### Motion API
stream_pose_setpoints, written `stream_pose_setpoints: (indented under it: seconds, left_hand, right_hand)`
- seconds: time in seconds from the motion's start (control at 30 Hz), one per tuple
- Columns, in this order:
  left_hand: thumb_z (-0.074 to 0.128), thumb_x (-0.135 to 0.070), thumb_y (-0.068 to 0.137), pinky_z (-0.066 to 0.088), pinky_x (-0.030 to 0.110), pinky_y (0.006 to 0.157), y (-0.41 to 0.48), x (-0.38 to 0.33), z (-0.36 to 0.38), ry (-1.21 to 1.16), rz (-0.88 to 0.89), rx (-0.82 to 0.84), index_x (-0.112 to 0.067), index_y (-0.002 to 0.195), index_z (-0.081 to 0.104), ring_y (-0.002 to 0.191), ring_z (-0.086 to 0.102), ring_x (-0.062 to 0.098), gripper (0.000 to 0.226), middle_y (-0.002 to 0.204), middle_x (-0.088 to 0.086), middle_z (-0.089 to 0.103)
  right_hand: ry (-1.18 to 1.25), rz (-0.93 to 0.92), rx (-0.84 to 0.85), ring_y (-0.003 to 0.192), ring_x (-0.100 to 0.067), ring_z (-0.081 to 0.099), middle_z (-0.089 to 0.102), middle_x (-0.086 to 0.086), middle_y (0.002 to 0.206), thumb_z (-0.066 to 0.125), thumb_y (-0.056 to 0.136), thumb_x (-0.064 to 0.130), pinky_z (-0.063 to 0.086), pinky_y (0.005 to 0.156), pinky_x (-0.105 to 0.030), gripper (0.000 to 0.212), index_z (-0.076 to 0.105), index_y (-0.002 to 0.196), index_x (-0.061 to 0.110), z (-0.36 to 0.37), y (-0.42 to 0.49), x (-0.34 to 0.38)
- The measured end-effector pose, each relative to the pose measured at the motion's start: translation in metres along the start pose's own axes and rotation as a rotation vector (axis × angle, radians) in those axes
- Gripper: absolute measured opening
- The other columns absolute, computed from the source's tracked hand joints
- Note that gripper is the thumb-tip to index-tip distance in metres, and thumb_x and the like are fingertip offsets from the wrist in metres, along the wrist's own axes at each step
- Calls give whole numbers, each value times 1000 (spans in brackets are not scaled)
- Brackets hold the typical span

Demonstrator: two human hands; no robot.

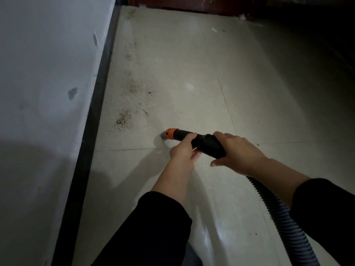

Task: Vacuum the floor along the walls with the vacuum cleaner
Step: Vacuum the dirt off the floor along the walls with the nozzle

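Note:
A black vacuum nozzle [203, 142] with an orange collar [171, 133] and a grey tip touches the pale tiled floor [192, 64]. My left hand [183, 150] grips the tube just behind the collar. My right hand [238, 153] holds the thicker rear part of the handle from above. A dark ribbed hose [282, 217] runs back from the handle toward the lower right. Brown crumbs [124, 119] lie on the floor ahead and left of the tip, with more dirt [134, 87] farther along the wall.
A white wall [42, 93] with a black skirting board [96, 104] runs along the left. A dark red-brown door or cabinet base [182, 4] closes off the far end. The right side of the floor lies in shadow.

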State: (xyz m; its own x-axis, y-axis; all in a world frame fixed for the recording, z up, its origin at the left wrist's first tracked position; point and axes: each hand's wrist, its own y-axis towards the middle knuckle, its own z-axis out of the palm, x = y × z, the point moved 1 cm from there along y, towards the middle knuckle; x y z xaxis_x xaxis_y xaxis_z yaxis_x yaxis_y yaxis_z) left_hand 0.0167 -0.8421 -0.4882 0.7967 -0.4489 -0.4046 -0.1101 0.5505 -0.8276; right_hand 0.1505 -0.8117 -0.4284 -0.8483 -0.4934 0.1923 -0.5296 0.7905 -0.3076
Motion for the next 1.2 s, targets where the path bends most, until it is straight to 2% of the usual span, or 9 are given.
stream_pose_setpoints:
  seconds: [0.17,0.37,0.57,0.67,0.97,1.1,1.2]
  left_hand:
    - [72,-20,88,58,21,57,1,2,7,23,3,66,-3,125,59,82,69,16,43,105,11,71]
    - [73,-20,88,59,21,62,0,11,21,49,-23,118,-1,123,59,81,71,16,42,101,11,72]
    - [74,-20,87,60,23,66,2,22,35,48,-41,139,1,122,60,80,71,17,43,103,13,72]
    - [73,-19,88,59,22,63,2,28,42,58,-52,154,1,123,59,81,71,17,43,105,13,72]
    - [74,-20,87,59,23,66,16,12,41,52,-5,84,2,121,59,79,71,16,43,102,12,73]
    - [75,-22,86,60,26,78,24,1,40,35,21,54,0,118,62,80,73,15,41,101,11,74]
    - [75,-22,86,60,24,71,27,-4,42,9,38,22,-2,118,62,76,73,14,40,99,10,75]
  right_hand:
    - [-39,16,-10,83,-19,51,48,6,93,76,79,41,38,67,-28,54,44,117,20,-7,-1,-8]
    - [-73,56,-5,84,-20,52,49,6,96,76,78,43,39,68,-29,57,44,119,21,-15,-9,-23]
    - [-69,98,-10,84,-19,53,50,6,96,76,78,44,42,68,-30,58,44,121,22,-15,-16,-38]
    - [-75,113,-11,85,-19,55,53,6,98,76,78,44,43,68,-29,58,44,121,23,-16,-20,-46]
    - [-53,40,-17,86,-21,56,57,2,104,76,78,43,44,69,-31,59,43,122,22,-15,4,-45]
    - [-46,2,-12,83,-19,53,57,1,105,76,79,42,39,67,-28,60,43,124,21,-16,21,-43]
    - [-43,-32,-2,82,-19,50,57,0,106,76,79,41,37,67,-28,60,43,125,20,-20,32,-44]
